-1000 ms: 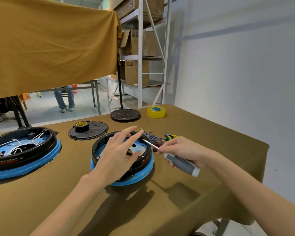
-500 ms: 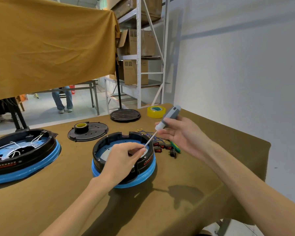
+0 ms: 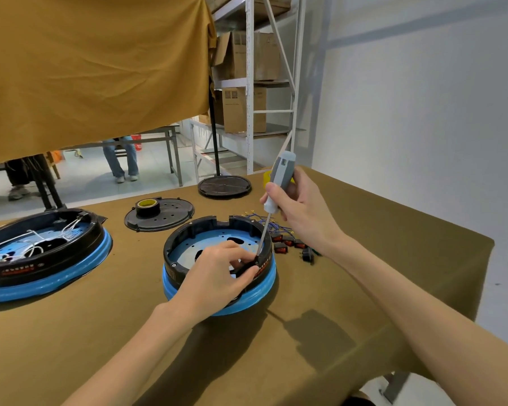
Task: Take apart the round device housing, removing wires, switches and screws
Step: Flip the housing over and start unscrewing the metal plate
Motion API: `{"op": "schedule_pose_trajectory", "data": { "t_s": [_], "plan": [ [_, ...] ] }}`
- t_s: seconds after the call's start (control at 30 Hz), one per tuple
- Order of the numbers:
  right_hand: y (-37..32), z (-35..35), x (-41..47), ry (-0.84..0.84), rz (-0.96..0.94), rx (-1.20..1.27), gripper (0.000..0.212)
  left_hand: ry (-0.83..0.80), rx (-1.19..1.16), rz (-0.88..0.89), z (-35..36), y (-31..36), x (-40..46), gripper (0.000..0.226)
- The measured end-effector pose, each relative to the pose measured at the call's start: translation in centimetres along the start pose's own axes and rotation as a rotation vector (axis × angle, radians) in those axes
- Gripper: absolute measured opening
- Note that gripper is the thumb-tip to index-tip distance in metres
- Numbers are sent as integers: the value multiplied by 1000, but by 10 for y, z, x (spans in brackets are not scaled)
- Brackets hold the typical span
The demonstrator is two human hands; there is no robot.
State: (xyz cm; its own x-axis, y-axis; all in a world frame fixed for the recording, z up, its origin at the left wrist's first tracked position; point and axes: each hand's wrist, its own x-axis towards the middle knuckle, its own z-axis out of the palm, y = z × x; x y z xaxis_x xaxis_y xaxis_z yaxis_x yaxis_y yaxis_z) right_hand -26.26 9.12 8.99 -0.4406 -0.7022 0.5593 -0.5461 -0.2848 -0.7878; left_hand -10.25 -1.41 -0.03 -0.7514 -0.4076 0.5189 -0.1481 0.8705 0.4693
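Observation:
A round black housing [image 3: 188,238] with a blue base ring stands at the middle of the brown-covered table. My left hand [image 3: 217,276] rests over its near right rim, fingers curled and pinching the rim by the screwdriver tip. My right hand [image 3: 299,212] grips a grey-handled screwdriver [image 3: 277,183] held nearly upright, its tip down on the housing's right rim. Removed red switches [image 3: 288,244] and blue wires [image 3: 272,225] lie on the table just right of the housing.
A second, larger housing [image 3: 41,253] with white wires inside sits at the left. A black perforated lid [image 3: 165,216] carrying a tape roll lies behind, and a round black stand base [image 3: 224,186] farther back. The table's right edge drops off near a white wall.
My right hand swung the screwdriver from lying low and sideways to nearly upright, tip now on the rim. My left hand went from spread fingers to curled at the rim.

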Motion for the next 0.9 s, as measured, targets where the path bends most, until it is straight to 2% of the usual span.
{"op": "schedule_pose_trajectory", "data": {
  "t_s": [0.23,0.33,0.47,0.53,0.6,0.67,0.73,0.8,0.9],
  "plan": [
    [5,-5,2,-11,-21,-4,27,19,28,16,0,-2,-1,28],
    [9,-14,7,108,23,46,31,-3,102,66,3,-3,-4,35],
    [29,-31,9,273,207,42,26,41,182,117,6,-3,-7,38],
    [38,-38,9,363,348,187,23,69,181,122,5,-4,-7,36],
    [45,-50,6,449,530,488,22,113,178,122,1,-3,-7,34],
    [51,-61,0,467,661,843,21,176,205,128,-4,-1,-5,29],
    [58,-68,-9,440,737,1107,33,224,261,111,-9,1,-1,24],
    [64,-66,-17,350,788,1160,50,248,290,72,-11,4,2,19],
    [71,-52,-28,161,874,1094,52,270,228,-2,-11,6,5,18]
  ]
}}
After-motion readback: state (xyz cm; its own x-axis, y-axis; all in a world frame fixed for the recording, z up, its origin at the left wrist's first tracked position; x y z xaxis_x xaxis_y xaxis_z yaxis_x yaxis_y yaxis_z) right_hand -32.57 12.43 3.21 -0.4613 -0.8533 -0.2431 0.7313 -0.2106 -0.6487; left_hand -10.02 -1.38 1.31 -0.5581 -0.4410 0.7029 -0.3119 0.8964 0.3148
